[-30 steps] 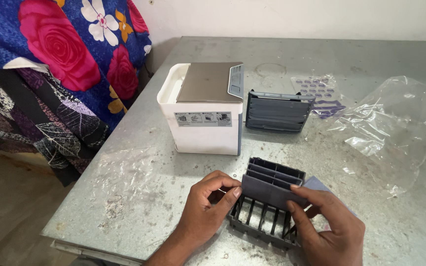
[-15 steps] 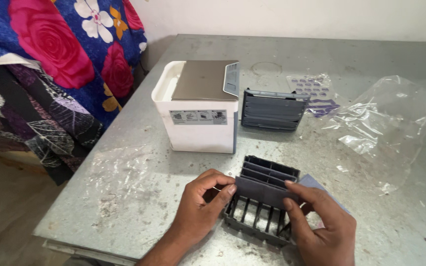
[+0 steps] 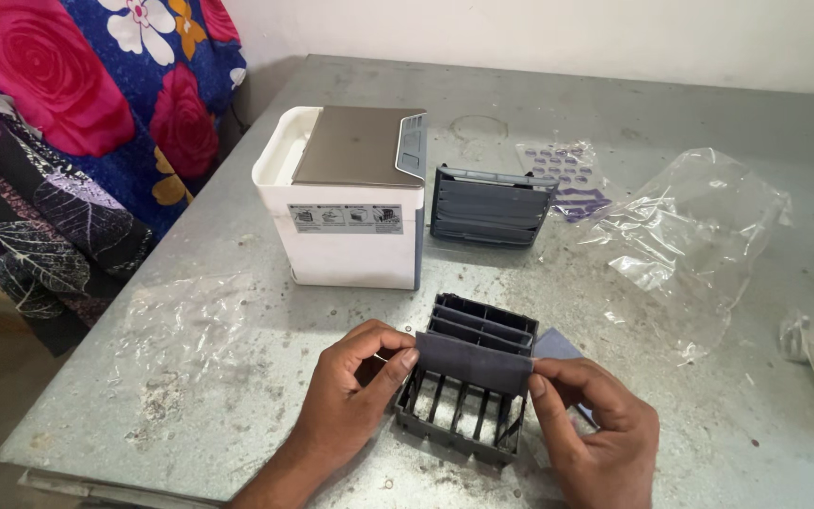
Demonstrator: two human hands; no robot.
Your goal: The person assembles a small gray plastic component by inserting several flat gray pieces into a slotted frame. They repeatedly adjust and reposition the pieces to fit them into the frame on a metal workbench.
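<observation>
Over dark slotted frame (image 3: 463, 415): left hand (image 3: 355, 386) and right hand (image 3: 595, 424) pinching ends of grey filter sheet (image 3: 473, 361). Behind frame: white cooler box (image 3: 346, 203), grey louvre grille (image 3: 487, 207). Right of frame: clear plastic bag (image 3: 690, 226).

Two hands (image 3: 355, 401), one slotted frame (image 3: 468, 396), two bags (image 3: 690, 236)

Both hands sit low and close together, palms angled inward. The left hand (image 3: 350, 396) pinches with thumb and curled forefinger; the right hand (image 3: 595, 424) mirrors it, thumb and fingertips pressed together opposite the left's pinch.
</observation>
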